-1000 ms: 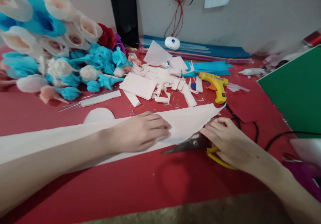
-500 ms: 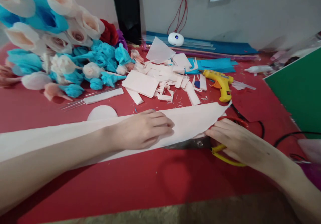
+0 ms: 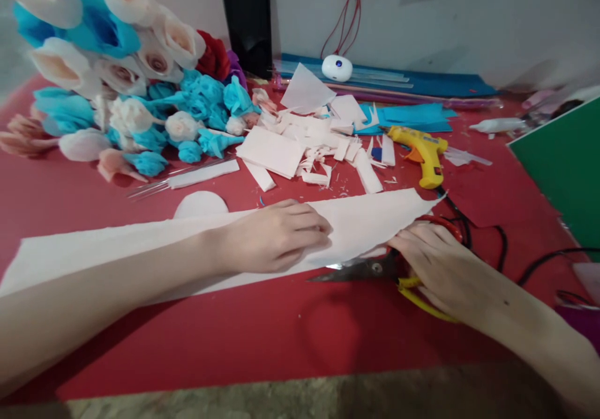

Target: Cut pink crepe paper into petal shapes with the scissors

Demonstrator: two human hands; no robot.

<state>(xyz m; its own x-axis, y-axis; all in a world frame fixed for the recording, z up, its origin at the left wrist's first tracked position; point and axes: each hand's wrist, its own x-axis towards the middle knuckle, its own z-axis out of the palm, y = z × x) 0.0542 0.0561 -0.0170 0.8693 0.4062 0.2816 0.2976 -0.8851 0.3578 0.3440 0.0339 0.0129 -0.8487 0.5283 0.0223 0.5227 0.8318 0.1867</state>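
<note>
A long white sheet of crepe-like paper lies across the red table, its left end spread out under my forearm. My left hand rests palm down on the sheet, fingers slightly bent and pressing it. At the sheet's right end, my right hand is closed around the handles of scissors with yellow and red grips. Their dark blades point left, apart, beside the sheet's near edge; the paper partly covers them. My right fingertips are at the paper's edge, and whether they also touch it is hard to tell.
Paper scraps and a white paper disc lie beyond the sheet. A yellow glue gun sits at right, its cord near my right hand. Paper flowers crowd the far left; a green board stands at right.
The view has shifted slightly, so the table things appear further right. More of the scissors' blades shows from under the sheet. Both hands keep nearly the same places.
</note>
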